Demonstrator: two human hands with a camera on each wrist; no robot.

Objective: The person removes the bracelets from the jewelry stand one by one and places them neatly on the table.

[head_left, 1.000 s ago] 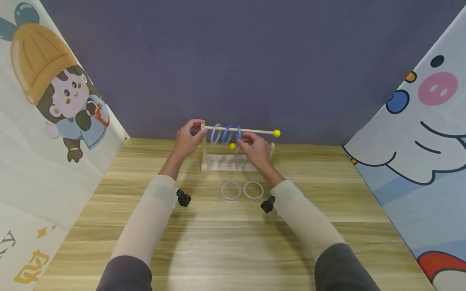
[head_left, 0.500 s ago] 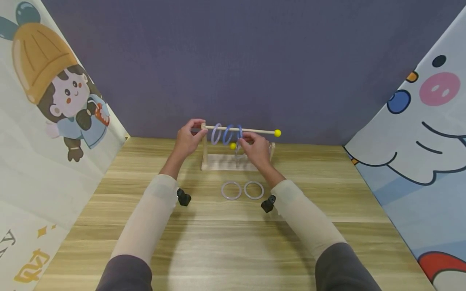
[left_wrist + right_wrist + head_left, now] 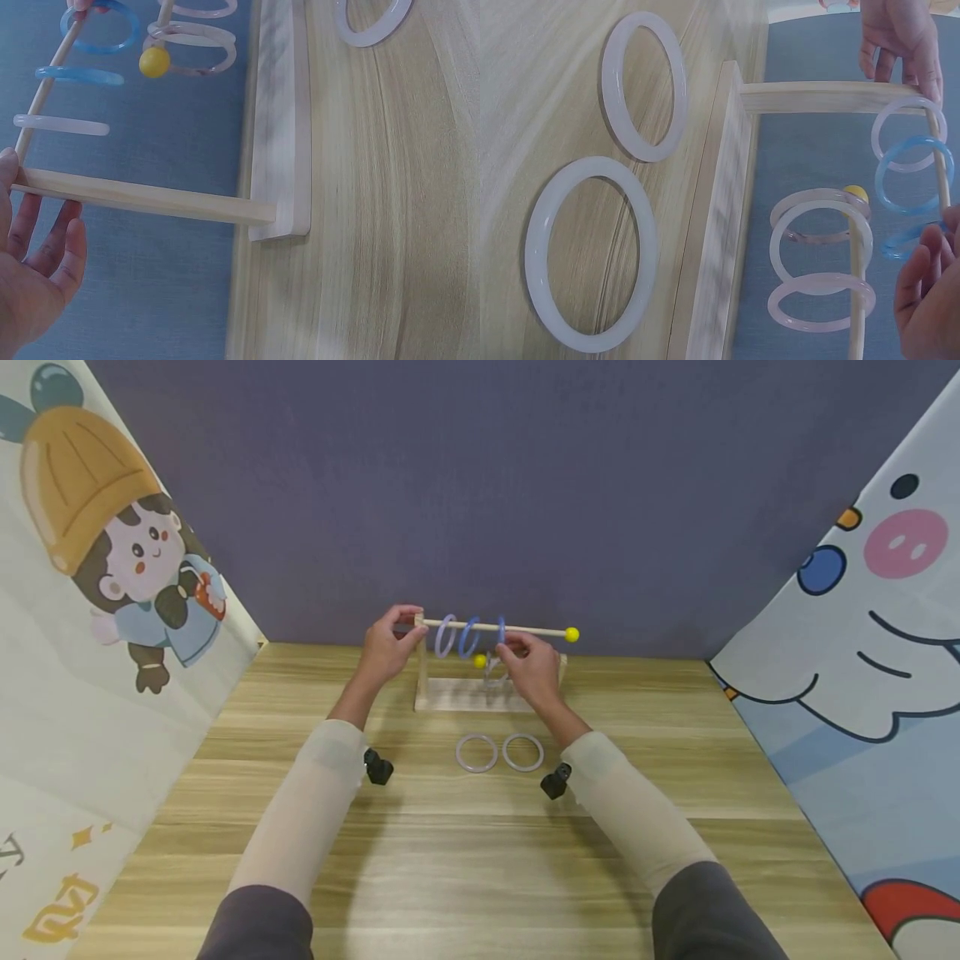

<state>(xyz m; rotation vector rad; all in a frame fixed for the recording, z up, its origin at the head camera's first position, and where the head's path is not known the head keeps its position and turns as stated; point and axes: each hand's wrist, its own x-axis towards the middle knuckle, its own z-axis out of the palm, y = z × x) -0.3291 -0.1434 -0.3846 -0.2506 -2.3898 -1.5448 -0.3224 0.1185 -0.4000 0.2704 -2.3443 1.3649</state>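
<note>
A wooden bangle stand (image 3: 442,695) has a left post (image 3: 150,198), whose top my left hand (image 3: 385,649) grips between thumb and fingers. From that post the upper rod (image 3: 536,631) runs right to a yellow ball (image 3: 572,634). My right hand (image 3: 534,670) pinches a blue bangle (image 3: 894,247) hanging around this rod. To its left hang another blue bangle (image 3: 79,74) and a pale lilac bangle (image 3: 64,124). The lower rod (image 3: 857,341) carries a mottled bangle (image 3: 786,204), a white bangle (image 3: 775,253) and a pink bangle (image 3: 808,326).
Two loose bangles lie flat on the wooden table (image 3: 465,860) in front of the stand: a pale pink one (image 3: 613,82) and a white one (image 3: 537,255). A dark wall (image 3: 480,485) rises close behind, with printed cloth panels on both sides.
My right hand has slid the blue bangle a little to the right along the upper rod, away from the other blue one. My left hand stays on the post.
</note>
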